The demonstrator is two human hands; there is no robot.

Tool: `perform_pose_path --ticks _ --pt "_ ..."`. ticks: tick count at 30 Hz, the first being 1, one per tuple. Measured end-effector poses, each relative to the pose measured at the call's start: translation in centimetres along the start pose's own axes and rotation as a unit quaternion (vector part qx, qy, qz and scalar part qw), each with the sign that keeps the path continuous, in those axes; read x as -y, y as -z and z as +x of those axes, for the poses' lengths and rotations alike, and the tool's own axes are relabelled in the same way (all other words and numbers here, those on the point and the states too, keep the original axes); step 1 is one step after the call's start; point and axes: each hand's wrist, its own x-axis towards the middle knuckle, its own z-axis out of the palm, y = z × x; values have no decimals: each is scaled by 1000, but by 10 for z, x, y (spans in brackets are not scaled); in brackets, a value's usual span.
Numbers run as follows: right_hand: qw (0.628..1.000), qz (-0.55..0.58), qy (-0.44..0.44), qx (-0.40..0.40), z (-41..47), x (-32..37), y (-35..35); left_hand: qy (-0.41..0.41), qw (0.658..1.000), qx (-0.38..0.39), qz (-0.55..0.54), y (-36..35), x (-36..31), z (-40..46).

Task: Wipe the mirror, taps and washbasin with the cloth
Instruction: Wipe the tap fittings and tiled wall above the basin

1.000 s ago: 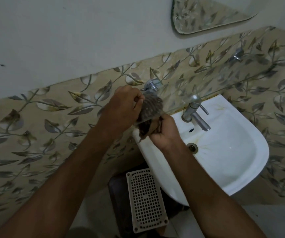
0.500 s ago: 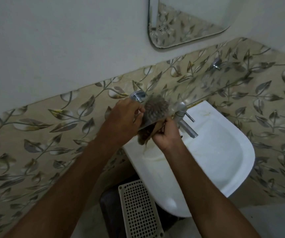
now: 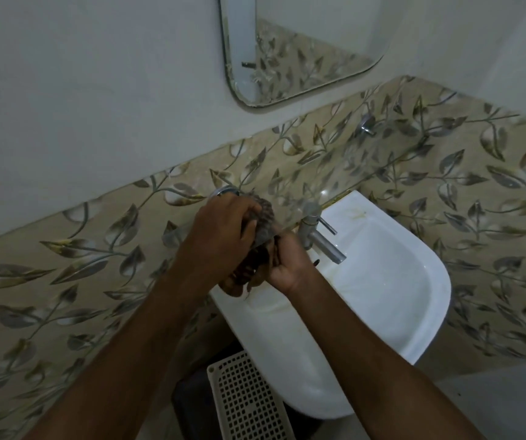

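Observation:
A brown patterned cloth (image 3: 249,268) is bunched between both hands over the left rim of the white washbasin (image 3: 413,328). My left hand (image 3: 220,230) grips its upper part, fingers curled round it. My right hand (image 3: 287,265) grips the lower part from the right. A chrome tap (image 3: 322,239) stands just right of my hands, its spout pointing over the bowl. The mirror (image 3: 302,49) hangs on the white wall above, showing leaf tiles in its glass. A glass shelf (image 3: 318,198) runs along the wall between its chrome brackets (image 3: 366,123), partly covering the cloth.
Leaf-patterned tiles (image 3: 96,255) cover the lower wall on both sides of the corner. A white perforated plastic basket (image 3: 249,398) stands on a dark object under the basin's left side. A grey floor patch (image 3: 509,401) shows at lower right.
The view has tilted up, bringing more of the mirror into sight. Both hands keep hold of the cloth at the basin's left rim, working it between them.

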Motion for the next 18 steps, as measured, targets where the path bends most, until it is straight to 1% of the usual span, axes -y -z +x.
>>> perform_pose_path --ticks 2,6,9,12,15,17,18 --pt "999 6 30 -19 6 19 5 -9 1000 -8 1 -2 1 3" --pt "989 34 111 -93 20 68 15 -52 998 -43 -7 -5 5 4" --pt "981 64 127 -128 20 85 24 -52 998 -41 -21 -8 9 4" --pt "986 66 103 -118 8 60 20 -53 998 -25 -10 -9 10 8" --pt "997 20 27 -71 -10 22 14 -19 1000 -8 -15 -14 7 17" --pt "999 14 13 -49 -15 18 14 -1 1000 -5 -27 -18 4 21" --pt "998 21 19 -55 -14 24 14 -5 999 -7 -34 -20 2 22"
